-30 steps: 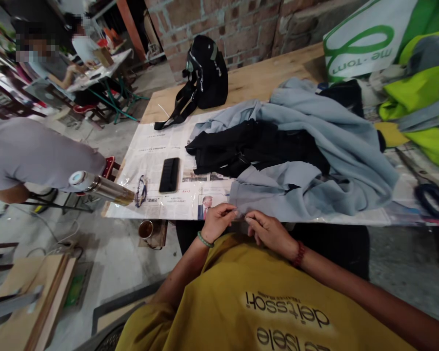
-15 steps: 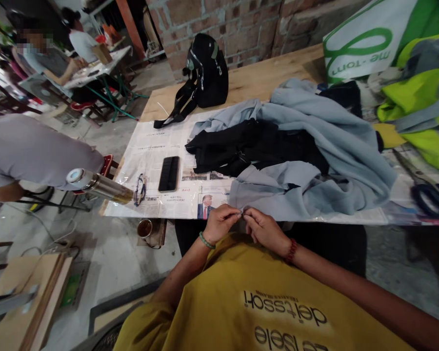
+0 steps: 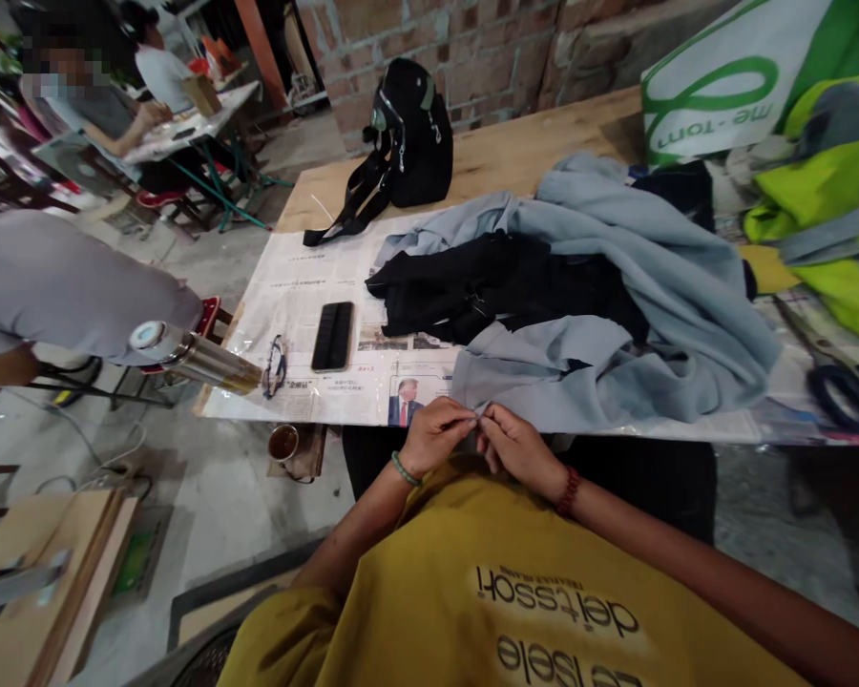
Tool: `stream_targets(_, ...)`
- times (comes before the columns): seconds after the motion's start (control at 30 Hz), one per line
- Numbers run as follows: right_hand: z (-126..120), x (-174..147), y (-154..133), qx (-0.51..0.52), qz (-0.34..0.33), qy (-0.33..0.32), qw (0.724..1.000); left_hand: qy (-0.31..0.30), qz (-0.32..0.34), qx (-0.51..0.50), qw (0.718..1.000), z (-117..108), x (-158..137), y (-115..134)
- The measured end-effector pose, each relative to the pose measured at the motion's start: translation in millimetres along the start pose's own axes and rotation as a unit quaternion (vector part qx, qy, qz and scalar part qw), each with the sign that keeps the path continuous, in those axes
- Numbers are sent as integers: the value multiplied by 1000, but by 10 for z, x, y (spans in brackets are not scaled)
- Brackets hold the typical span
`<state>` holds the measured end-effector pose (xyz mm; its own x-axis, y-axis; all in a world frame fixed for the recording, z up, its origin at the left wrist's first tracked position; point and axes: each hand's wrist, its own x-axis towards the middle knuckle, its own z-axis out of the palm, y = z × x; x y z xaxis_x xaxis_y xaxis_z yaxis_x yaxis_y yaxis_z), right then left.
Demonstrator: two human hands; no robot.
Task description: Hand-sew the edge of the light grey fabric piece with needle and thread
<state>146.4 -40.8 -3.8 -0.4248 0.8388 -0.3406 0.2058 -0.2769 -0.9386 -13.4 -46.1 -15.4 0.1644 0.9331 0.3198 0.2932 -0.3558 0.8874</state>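
Observation:
A pale blue-grey garment [image 3: 616, 286] lies heaped on the newspaper-covered table [image 3: 315, 277], with a black garment [image 3: 487, 286] tucked in its folds. My left hand [image 3: 436, 434] and my right hand [image 3: 519, 448] meet at the garment's near hem by the table's front edge. Both pinch the hem between thumb and fingertips, fingers almost touching each other. Whether a small tool is between them is too small to tell. A green bead bracelet is on the left wrist, a red one on the right.
A black phone [image 3: 333, 336], glasses [image 3: 275, 364] and a steel flask [image 3: 193, 355] lie at the left. A black bag [image 3: 411, 134] stands at the back, black-handled scissors [image 3: 848, 393] and neon-yellow cloth [image 3: 830, 219] at the right. A person in grey [image 3: 64, 296] sits left; others sit farther back.
My two hands have drawn closer together on the hem, the right hand sliding left toward the left hand. The garment pile has not shifted.

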Motion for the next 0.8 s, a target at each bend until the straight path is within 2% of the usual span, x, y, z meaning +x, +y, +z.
stream_targets(0.13, -15, -7, 12, 69, 9, -27, 997, 32, -8, 35, 999, 39, -9, 2)
stream_targets(0.27, -39, -30, 43, 78, 32, -27, 996, 44, -8, 43, 998, 42, -18, 1)
stream_targets(0.43, -59, -48, 58, 62, 59, -29, 996, 30, -17, 64, 997, 64, -28, 9)
stream_targets(0.63, -66, -39, 58, 70, 53, -22, 996, 24, 0, 84, 996, 94, -43, -13)
stream_targets(0.8, -52, 11, 70, 63, 43, -14, 997, -10, 20, 83, 996, 91, -43, -37)
